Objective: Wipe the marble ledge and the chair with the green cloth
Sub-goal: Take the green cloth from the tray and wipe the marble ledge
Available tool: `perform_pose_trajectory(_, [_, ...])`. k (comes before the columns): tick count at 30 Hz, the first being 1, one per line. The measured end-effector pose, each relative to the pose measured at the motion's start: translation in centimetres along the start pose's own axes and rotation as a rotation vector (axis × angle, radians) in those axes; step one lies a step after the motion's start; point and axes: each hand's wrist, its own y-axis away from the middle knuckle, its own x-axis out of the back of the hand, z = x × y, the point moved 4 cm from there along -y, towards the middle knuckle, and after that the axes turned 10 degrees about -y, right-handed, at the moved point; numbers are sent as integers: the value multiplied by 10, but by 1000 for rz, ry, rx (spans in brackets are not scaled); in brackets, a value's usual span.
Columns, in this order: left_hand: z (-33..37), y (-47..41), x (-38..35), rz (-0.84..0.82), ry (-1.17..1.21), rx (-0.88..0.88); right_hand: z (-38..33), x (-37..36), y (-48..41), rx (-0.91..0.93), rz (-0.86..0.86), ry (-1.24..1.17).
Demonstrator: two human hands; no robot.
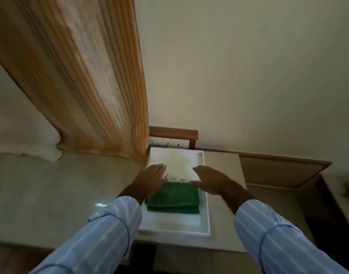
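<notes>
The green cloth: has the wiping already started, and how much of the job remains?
Nothing looks wiped yet. The green cloth lies folded on the white marble ledge, where dark specks remain. The left hand rests on the cloth's edge; the right hand hovers open. Ledge and chair are both left; no chair is clearly visible.

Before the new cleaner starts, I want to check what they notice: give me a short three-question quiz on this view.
1. True or false: the green cloth lies folded on the white tray.
2. Which hand rests on the cloth's edge: A) left hand, B) right hand?
3. Fill in: the striped ____ hangs down to the marble ledge.

Key: 1 true; 2 A, while the right hand looks open just beyond the cloth's far corner; 3 curtain.
</notes>
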Motion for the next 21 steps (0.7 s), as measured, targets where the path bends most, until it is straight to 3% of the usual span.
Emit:
perform_pose_trajectory(5, [-2,14,-40,-91,-63,134,-4,-40,-11,-49,-85,69])
perform_pose_trajectory(12, [5,14,-45,-17,-10,264,-9,-46,-20,-2,-33,164])
perform_pose_trajectory(17, [-14,21,-34,-60,250,303,-24,-28,-27,14,-51,127])
perform_pose_trajectory(21, [-49,45,-6,33,520,364,-62,1,-33,77,-20,34])
